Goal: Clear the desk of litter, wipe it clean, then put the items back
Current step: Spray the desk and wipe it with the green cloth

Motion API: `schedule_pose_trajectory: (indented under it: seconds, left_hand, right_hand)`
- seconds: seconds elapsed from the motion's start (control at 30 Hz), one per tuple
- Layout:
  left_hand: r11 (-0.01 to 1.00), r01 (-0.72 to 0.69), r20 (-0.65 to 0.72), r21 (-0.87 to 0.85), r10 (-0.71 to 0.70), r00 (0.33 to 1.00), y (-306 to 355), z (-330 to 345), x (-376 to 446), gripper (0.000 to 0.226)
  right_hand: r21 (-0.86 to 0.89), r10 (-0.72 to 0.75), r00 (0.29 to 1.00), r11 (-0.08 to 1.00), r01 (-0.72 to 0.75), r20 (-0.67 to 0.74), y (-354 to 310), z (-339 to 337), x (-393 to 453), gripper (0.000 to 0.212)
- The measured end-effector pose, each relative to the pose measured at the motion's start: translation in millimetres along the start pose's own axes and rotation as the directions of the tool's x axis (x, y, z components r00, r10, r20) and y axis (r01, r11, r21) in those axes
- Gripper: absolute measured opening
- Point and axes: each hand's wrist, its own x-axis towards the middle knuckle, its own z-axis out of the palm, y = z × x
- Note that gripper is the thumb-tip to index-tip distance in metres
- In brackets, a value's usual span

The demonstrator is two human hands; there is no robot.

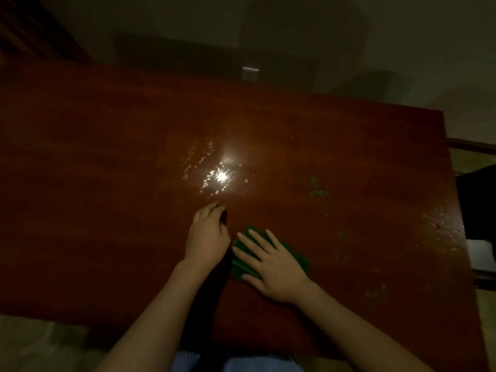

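The right hand [273, 264] pressed flat on the cloth [241, 261] at lower centre; the left hand [208, 234] rested beside it, fingers loosely curled, holding nothing. Droplets [212, 167] mid-frame remained on the counter [107, 183]; wiping seemed unfinished, items not returned.

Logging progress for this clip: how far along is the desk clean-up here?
Done: no litter shows on the desk. In hand: wiping, with the right hand pressing a green cloth flat while the left hand rests beside it. Left: droplets near the glare need wiping, and no items are back.
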Motion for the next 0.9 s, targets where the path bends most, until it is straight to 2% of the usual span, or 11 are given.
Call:
schedule_pose_trajectory:
  seconds: [0.1, 0.23, 0.37, 0.43, 0.53, 0.63, 0.73, 0.83, 0.9]
  left_hand:
    - [1.0, -0.02, 0.005, -0.002, 0.02, 1.0, 19.2, 2.8, 21.1, 0.048]
    - [1.0, -0.01, -0.003, -0.021, 0.01, 1.0, 30.5, 5.0, 40.6, 0.048]
    - [0.999, 0.038, -0.005, -0.022, -0.038, 0.999, 30.8, 3.2, 55.0, 0.048]
    - [0.998, 0.066, -0.016, -0.017, -0.066, 0.998, 30.0, 0.1, 63.3, 0.048]
    - [0.996, 0.085, -0.041, -0.003, -0.085, 0.996, 30.8, -3.9, 75.1, 0.049]
    - [0.996, 0.087, -0.066, 0.027, -0.085, 0.994, 32.7, -6.8, 87.9, 0.051]
    - [0.995, 0.094, -0.081, 0.035, -0.091, 0.993, 37.5, -8.4, 101.4, 0.051]
    - [0.99, 0.093, -0.042, 0.103, -0.089, 0.995, 46.4, -7.0, 115.3, 0.052]
    - [0.978, 0.102, 0.001, 0.18, -0.103, 0.995, 51.3, -3.7, 121.7, 0.057]
  right_hand:
    - [-0.013, -0.008, 1.0, 1.0, 0.008, 0.015, 47.0, -1.9, -26.0, 0.056]
    - [0.01, 0.219, 0.975, 0.976, -0.22, 0.027, 116.6, -27.7, -9.0, 0.056]
    - [0.115, 0.508, 0.859, 0.858, -0.5, -0.056, 182.5, -59.3, 62.0, 0.059]
    - [0.133, 0.567, 0.82, 0.821, -0.556, -0.071, 195.6, -76.8, 111.1, 0.059]
    - [0.115, 0.482, 0.873, 0.874, -0.472, -0.081, 180.6, -95.1, 166.3, 0.06]
    - [0.045, 0.22, 0.974, 0.975, -0.217, -0.06, 140.4, -86.5, 169.5, 0.06]
    - [0.003, -0.017, 0.998, 1.0, 0.017, -0.064, 114.0, -64.4, 122.8, 0.06]
    - [-0.011, -0.042, 0.998, 0.999, 0.041, -0.04, 136.3, -46.4, 80.8, 0.059]
    - [0.013, 0.08, 0.995, 0.997, -0.079, -0.061, 162.0, -51.3, 77.2, 0.059]
